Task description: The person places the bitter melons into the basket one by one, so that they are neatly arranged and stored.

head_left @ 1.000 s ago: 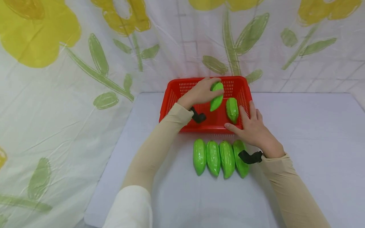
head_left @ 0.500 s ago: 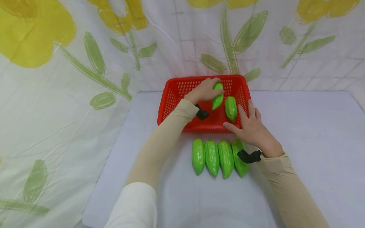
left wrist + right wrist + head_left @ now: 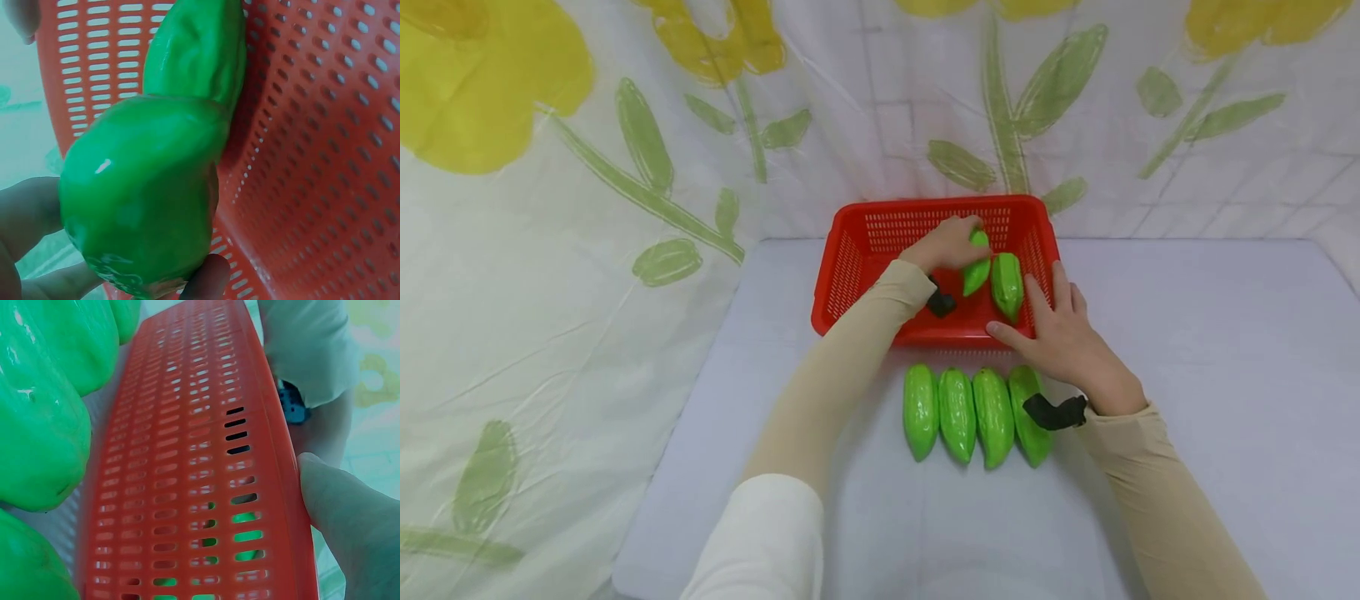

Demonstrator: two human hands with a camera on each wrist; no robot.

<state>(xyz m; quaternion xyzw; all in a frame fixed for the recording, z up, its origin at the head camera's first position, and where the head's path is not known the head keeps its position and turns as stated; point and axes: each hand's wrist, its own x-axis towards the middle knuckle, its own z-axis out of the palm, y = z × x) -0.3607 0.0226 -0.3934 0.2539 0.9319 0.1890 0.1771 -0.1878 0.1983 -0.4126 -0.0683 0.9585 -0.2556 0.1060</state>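
My left hand (image 3: 951,243) grips a glossy green elongated fruit (image 3: 976,271) inside the red basket (image 3: 822,292). Close up in the left wrist view, that held fruit (image 3: 144,187) overlaps another green fruit (image 3: 194,56) behind it. This second fruit (image 3: 1007,287) lies by the basket's right wall. With fingers spread, my right hand (image 3: 1063,342) rests on the basket's front right corner. Its thumb (image 3: 344,512) touches the front rim in the right wrist view. In front of the basket, several green fruits (image 3: 957,417) lie side by side; my right wrist's black camera mount partly covers the rightmost.
The basket stands at the back of a white table (image 3: 1210,400). Behind the table hangs a pale curtain (image 3: 865,108) with yellow flowers and green leaves. Black camera mounts (image 3: 1054,412) stick out from both wrists.
My left hand has moved slightly right and lower into the basket with the held fruit, closer to the other one. My right hand stays at the basket corner.
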